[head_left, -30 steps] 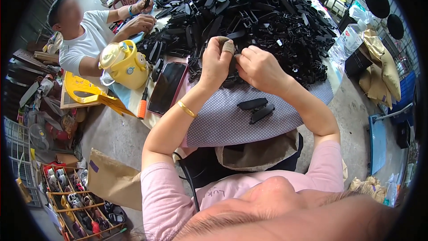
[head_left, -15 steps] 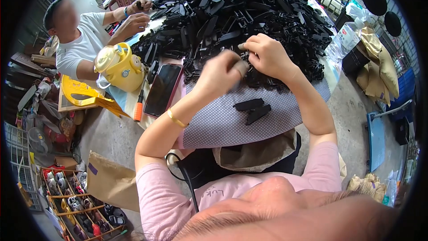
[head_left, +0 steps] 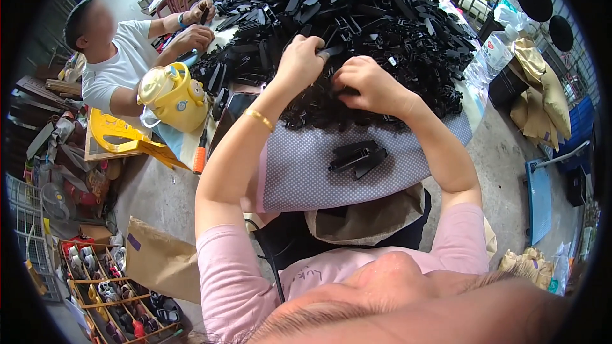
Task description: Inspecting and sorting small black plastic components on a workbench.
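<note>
A big heap of black plastic parts (head_left: pixel 408 44), long flat pieces mixed with frame-like ones, covers the table before me. My left hand (head_left: pixel 303 62) reaches into the heap's near side, its fingers closed on a long black plastic part (head_left: pixel 333 50). Beside it on the right, my right hand (head_left: pixel 370 86) is curled at the heap's near edge, and dark plastic shows between its fingers; its shape is mostly hidden. Closer to me, a few black parts (head_left: pixel 358 158) lie together on the dotted grey cloth (head_left: pixel 306 185).
A yellow lidded jug (head_left: pixel 175 99), an orange-handled screwdriver (head_left: pixel 201 153) and a partly covered phone (head_left: pixel 239 105) stand or lie on the left. Across the far left, a person in white (head_left: pixel 118 57) handles parts. An open sack (head_left: pixel 363 220) is at my lap.
My left hand has moved forward into the heap. My right hand has come down slightly toward me. Another black part now lies with those on the cloth.
</note>
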Demonstrator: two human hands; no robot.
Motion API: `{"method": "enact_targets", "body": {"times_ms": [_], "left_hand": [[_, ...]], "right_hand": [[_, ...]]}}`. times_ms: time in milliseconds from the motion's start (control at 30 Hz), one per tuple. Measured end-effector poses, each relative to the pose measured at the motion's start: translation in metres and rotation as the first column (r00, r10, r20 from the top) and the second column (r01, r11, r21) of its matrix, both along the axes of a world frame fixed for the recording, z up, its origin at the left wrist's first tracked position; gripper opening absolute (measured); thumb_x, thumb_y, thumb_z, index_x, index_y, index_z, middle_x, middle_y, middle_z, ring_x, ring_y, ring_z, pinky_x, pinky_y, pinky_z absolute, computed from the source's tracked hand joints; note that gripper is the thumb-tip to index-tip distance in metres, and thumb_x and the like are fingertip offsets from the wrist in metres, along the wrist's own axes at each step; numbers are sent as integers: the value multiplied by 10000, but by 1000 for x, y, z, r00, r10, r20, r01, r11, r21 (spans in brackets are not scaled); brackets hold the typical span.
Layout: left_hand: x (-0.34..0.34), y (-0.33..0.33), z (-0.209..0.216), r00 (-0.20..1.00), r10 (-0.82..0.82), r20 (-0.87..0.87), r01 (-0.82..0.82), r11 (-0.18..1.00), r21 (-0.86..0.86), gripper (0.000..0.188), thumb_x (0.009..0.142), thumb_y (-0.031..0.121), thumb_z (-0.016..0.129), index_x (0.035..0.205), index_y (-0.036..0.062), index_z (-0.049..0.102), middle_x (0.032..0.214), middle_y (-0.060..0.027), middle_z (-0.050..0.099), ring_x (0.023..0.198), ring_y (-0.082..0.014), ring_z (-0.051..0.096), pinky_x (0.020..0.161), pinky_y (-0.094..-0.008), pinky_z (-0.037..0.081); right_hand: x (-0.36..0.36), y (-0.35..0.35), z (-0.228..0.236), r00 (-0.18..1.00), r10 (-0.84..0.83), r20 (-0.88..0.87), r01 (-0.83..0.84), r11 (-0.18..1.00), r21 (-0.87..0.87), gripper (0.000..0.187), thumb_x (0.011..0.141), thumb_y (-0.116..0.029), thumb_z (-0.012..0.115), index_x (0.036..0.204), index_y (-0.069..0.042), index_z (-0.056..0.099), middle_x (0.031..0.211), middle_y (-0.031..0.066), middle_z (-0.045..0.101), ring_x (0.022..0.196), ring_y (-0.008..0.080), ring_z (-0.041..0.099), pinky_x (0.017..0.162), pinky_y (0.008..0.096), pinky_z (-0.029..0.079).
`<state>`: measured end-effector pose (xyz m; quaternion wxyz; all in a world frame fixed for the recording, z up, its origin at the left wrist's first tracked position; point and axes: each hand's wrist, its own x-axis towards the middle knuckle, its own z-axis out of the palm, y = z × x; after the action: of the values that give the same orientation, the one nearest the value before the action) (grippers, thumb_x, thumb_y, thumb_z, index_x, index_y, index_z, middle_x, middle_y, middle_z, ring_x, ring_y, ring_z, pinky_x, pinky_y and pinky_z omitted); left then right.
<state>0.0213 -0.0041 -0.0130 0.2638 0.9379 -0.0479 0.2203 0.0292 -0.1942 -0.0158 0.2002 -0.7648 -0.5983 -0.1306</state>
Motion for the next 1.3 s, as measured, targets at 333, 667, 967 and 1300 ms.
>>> {"method": "enact_targets", "body": {"times_ms": [333, 667, 967, 1300], "left_hand": [[5, -9, -7, 991, -27, -133, -8, 967, -256, 266, 784, 147, 653, 1003, 1, 619, 872, -130, 646, 771, -217, 606, 698, -324, 481], [-43, 3, 6, 893, -392, -222, -25, 451, -892, 242, 866, 170, 619, 1044, 7, 606, 839, -20, 621, 670, -83, 570, 616, -187, 476], [-39, 9, -16, 837, -536, 105, 154, 47, -987, 273, 869, 134, 617, 1112, 19, 570, 980, -59, 620, 810, -117, 595, 698, -232, 490], [-47, -9, -14, 856, -497, 142, 194, 54, -980, 255, 938, 241, 515, 1078, 37, 576, 917, -27, 626, 797, -92, 593, 711, -244, 506]], "right_hand": [[26, -10, -8, 902, -76, -425, 317, 786, 531, 195, 799, -43, 653, 985, 11, 629, 854, 126, 650, 728, 190, 647, 675, 255, 513], [2, 3, -1, 985, -68, -159, 147, 814, 562, 226, 753, 13, 663, 978, 13, 643, 866, 98, 627, 753, 157, 604, 650, 248, 502], [-13, 10, 0, 944, -31, -329, 214, 817, 535, 192, 734, -13, 654, 922, 23, 643, 839, 100, 631, 696, 160, 612, 601, 236, 505], [-27, 13, 4, 956, -286, 66, 198, 795, 573, 144, 662, -39, 674, 777, -10, 593, 718, 87, 589, 650, 244, 575, 561, 316, 479]]}}
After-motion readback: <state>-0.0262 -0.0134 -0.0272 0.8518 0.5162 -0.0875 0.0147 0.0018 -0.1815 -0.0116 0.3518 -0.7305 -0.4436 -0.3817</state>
